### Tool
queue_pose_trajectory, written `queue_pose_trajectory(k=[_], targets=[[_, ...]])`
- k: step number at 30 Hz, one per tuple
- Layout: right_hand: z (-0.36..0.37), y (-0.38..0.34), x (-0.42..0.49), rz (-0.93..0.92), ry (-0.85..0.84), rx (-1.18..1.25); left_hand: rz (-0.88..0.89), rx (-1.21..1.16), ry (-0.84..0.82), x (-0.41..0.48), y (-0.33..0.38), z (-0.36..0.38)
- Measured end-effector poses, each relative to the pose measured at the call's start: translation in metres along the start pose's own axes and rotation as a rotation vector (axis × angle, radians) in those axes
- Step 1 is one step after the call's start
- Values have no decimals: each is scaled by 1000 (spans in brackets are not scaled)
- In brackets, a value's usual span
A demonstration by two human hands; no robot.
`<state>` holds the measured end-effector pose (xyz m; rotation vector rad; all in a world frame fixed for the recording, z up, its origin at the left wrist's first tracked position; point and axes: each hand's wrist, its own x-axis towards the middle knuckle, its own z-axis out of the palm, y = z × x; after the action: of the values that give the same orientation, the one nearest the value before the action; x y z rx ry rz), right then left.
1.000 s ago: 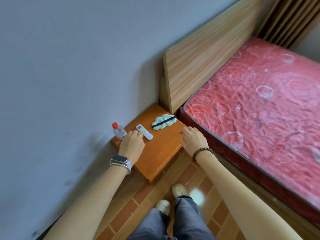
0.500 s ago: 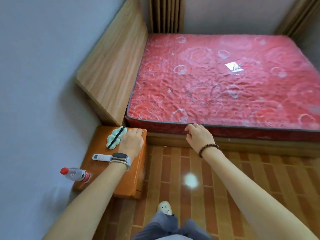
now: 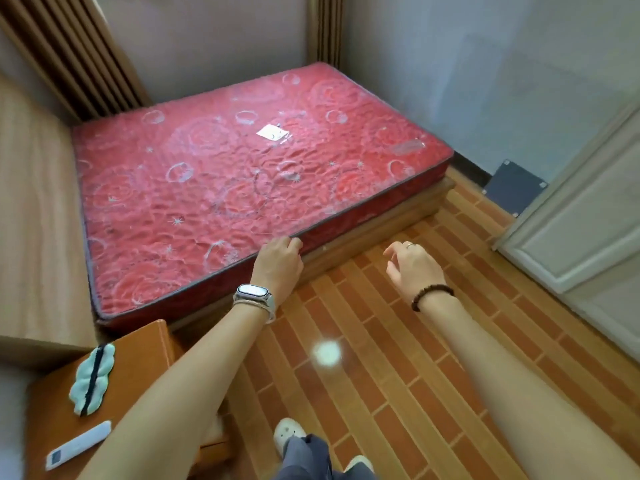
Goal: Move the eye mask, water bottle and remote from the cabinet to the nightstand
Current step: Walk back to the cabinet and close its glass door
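Note:
The orange wooden nightstand (image 3: pixel 138 362) stands at the lower left. A mint-green eye mask (image 3: pixel 90 377) with a black strap lies on it, and a white remote (image 3: pixel 79 444) lies nearer the frame's bottom edge. The water bottle is out of view. My left hand (image 3: pixel 278 263) hangs over the mattress edge, away from the nightstand, fingers loosely curled and holding nothing. My right hand (image 3: pixel 414 266) hovers above the floor with relaxed fingers, also empty.
A red patterned mattress (image 3: pixel 242 188) on a low wooden bed frame fills the middle, with a wooden headboard (image 3: pixel 31 216) at the left. Brick-patterned floor (image 3: pixel 398 358) stretches to the right. A white door (image 3: pixel 588 216) stands at the right; my feet show below.
The view has swung right, away from the nightstand and toward the door. My left hand lifted off the nightstand to the mattress edge. My right hand moved off the bed over the floor. The bottle left the view.

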<state>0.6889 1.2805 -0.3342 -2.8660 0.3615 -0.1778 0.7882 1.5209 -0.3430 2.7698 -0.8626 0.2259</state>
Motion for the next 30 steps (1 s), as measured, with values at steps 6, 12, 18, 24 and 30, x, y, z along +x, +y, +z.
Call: queue_pose_trajectory(k=[6,12,18,24,30], targets=[[-33,70,-57,154,75,-16,176,-20,-28,10,87,10],[-53,120,-124,339,134,-21,344,-17,-75,11,157,27],[-69,163,-184,550,186,-26,563,-35,-113,25,231,39],[-89,186,-234,761,244,-62,789,-101,-176,39,301,50],[-109,202,-280,997,296,-86,1026,-231,-199,41,367,55]])
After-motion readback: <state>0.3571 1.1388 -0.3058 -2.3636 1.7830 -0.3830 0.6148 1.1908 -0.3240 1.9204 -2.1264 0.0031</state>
